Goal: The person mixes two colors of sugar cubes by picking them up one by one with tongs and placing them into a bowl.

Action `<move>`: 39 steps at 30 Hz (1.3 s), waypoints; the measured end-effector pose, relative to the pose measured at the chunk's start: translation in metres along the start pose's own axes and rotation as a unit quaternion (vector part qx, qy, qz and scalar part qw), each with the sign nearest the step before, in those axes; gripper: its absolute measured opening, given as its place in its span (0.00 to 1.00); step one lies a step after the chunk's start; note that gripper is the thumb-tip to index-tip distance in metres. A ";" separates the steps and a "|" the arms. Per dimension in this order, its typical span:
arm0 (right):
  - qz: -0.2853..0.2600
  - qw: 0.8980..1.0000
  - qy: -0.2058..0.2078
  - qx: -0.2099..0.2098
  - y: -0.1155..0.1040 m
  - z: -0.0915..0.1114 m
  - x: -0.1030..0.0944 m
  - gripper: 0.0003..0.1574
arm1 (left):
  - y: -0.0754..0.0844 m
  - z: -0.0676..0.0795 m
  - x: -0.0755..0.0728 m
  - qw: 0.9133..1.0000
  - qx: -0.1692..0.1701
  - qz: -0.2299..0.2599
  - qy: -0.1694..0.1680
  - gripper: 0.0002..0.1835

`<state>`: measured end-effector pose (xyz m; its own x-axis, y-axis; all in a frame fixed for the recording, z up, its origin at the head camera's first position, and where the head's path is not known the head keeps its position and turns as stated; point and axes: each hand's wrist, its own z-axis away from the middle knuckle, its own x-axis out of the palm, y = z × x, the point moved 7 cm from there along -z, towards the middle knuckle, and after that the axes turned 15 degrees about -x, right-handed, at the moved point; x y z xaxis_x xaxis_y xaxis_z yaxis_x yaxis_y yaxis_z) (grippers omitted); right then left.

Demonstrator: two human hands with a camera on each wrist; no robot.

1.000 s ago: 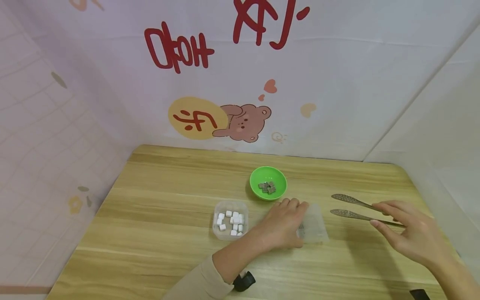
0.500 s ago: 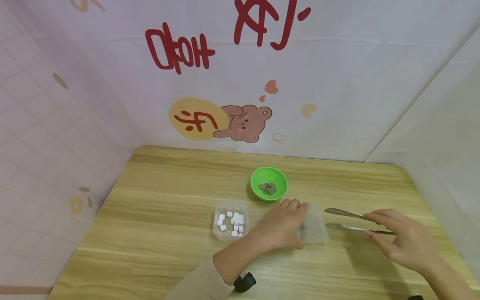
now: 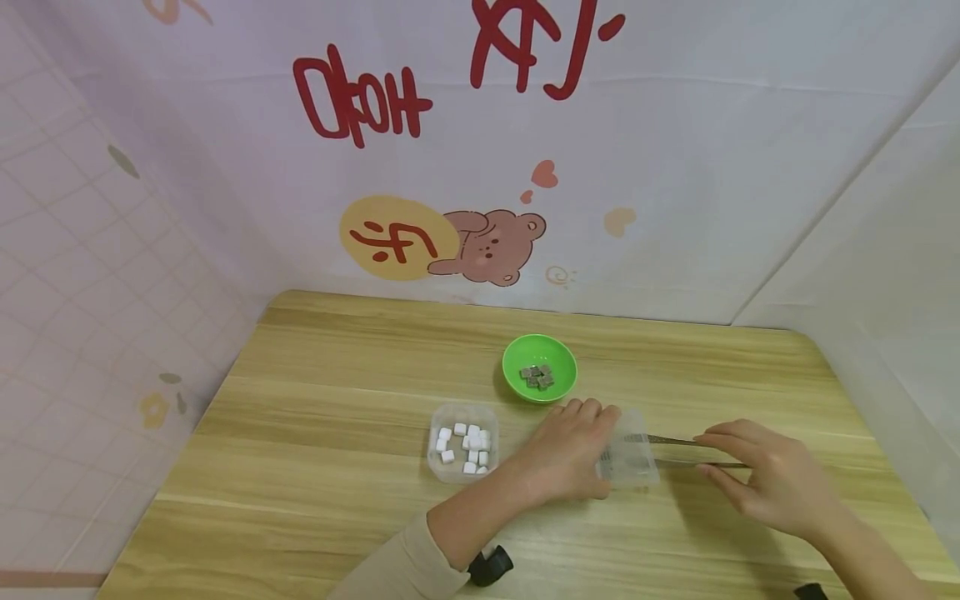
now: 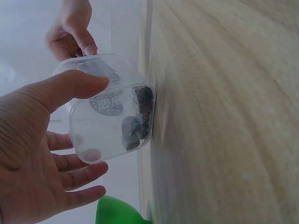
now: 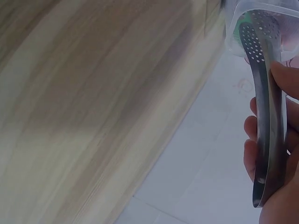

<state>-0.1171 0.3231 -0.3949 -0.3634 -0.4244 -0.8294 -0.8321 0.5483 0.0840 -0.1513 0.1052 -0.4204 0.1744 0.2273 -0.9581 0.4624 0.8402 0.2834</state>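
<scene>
A clear plastic box (image 3: 637, 477) lies tipped on its side on the wooden table, its mouth facing right. My left hand (image 3: 566, 450) grips it from the left, thumb along one wall in the left wrist view. Several dark grey cubes (image 4: 133, 128) rest inside along its lower wall. In my right hand (image 3: 776, 475) are metal tongs (image 5: 267, 112), pinched between thumb and fingers. Their perforated tips reach through the mouth into the box and stand apart. Through the clear wall, one perforated tip shows above the cubes, with a gap between them.
Behind the left hand stands a green bowl (image 3: 513, 354) with several grey-brown cubes in it. Left of my forearm is another clear box (image 3: 463, 412) of white cubes. A patterned cloth wall (image 3: 660, 275) rises at the table's back edge.
My right hand has moved left, carrying the tongs from outside the box into its mouth. The gap between the tong tips has narrowed. The left hand and box stay in place.
</scene>
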 end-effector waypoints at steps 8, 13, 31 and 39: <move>-0.005 1.000 -0.004 -0.013 -0.004 -0.006 0.011 0.37 | 0.000 0.000 0.000 1.000 -0.001 0.004 0.000 0.42; -0.014 1.000 -0.004 -0.014 -0.005 -0.010 0.015 0.36 | -0.001 0.000 0.001 1.000 -0.001 0.006 0.000 0.43; -0.020 0.999 -0.004 -0.027 -0.006 -0.022 0.023 0.35 | -0.001 0.000 0.000 1.000 -0.004 0.008 -0.005 0.45; -0.015 0.999 -0.005 -0.029 -0.009 -0.025 0.023 0.37 | 0.001 0.001 0.000 1.000 -0.006 0.005 -0.009 0.46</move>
<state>-0.1282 0.2909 -0.4007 -0.3344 -0.4332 -0.8370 -0.8658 0.4920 0.0913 -0.1500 0.1052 -0.4201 0.1945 0.2259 -0.9545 0.4504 0.8439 0.2915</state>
